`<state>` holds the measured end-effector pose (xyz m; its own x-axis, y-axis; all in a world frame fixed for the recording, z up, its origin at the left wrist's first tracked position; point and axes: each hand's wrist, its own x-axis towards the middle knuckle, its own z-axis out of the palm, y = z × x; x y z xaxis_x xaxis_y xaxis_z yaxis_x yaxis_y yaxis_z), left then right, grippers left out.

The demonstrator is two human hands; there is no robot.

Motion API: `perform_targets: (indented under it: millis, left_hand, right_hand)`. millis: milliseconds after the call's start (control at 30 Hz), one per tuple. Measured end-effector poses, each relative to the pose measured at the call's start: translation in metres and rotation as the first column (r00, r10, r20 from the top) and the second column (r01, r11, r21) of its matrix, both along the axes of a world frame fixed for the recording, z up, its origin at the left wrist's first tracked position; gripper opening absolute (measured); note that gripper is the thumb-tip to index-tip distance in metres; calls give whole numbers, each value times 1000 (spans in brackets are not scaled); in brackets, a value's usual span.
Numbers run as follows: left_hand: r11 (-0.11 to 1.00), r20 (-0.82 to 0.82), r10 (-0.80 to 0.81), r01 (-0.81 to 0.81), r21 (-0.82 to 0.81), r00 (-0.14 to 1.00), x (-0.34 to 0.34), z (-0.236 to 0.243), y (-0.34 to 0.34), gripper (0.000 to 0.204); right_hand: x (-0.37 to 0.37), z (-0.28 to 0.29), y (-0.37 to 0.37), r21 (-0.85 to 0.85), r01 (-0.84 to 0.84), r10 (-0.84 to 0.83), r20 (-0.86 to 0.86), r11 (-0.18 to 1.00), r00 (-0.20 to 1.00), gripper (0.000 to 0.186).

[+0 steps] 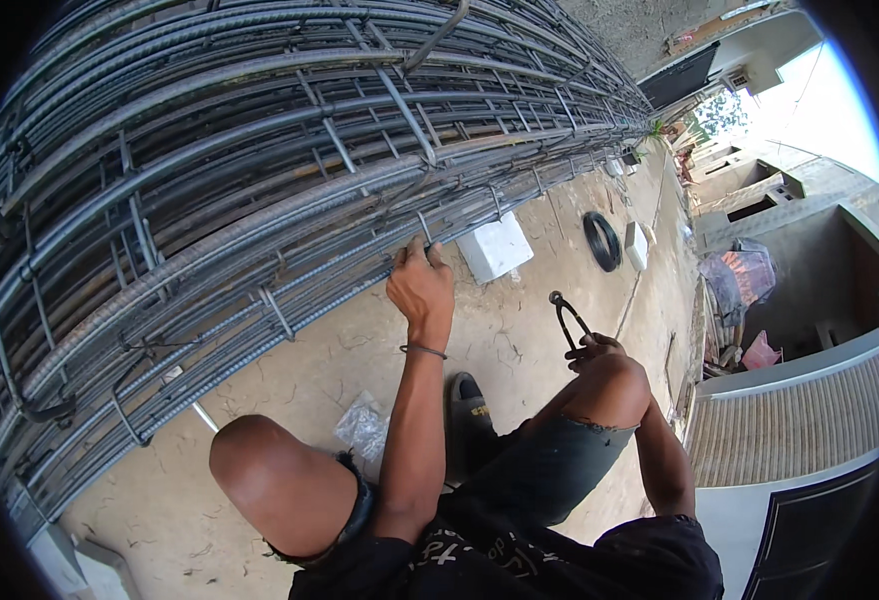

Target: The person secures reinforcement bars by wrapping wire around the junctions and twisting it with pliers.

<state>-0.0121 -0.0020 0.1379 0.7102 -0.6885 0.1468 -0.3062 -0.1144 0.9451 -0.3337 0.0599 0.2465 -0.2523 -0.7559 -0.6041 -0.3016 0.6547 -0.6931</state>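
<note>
A large stack of tied steel rebar cages [229,215] runs from the lower left to the upper right. My left hand [422,285] is raised to the lower edge of the stack, its fingers bent and pinched together against the outermost bars. Whatever lies between those fingertips is too small to tell. Beside my right knee, my right hand [596,350] grips the handles of dark steel end-cutting pincers [563,312]. The pincers' round head points up and left, apart from the rebar. The knee partly hides this hand.
Under the stack's edge is a white block [495,248]. A coil of black wire [601,242] and another white block [637,246] lie on the concrete floor farther right. Clear plastic [362,424] sits between my legs. A ribbed wall [789,405] stands at the right.
</note>
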Motion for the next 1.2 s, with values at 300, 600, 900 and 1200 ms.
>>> perform_targets:
  millis: [300, 600, 900, 1200]
  left_hand:
    - [990, -7, 51, -50, 132, 999, 23, 4, -6, 29]
    - [955, 711, -285, 254, 154, 643, 57, 29, -26, 38]
    - [808, 649, -585, 412, 421, 486, 96, 14, -37, 38]
    - [890, 671, -453, 248, 383, 588, 101, 0, -37, 40]
  right_hand:
    - [-3, -20, -49, 11, -481, 469, -241, 877, 849, 31]
    - [-67, -159, -86, 92, -991, 727, -687, 99, 9, 30]
    - [-113, -215, -126, -33, -999, 766, -642, 13, 31, 34]
    - [-189, -223, -215, -319, -926, 704, -611, 199, 362, 31]
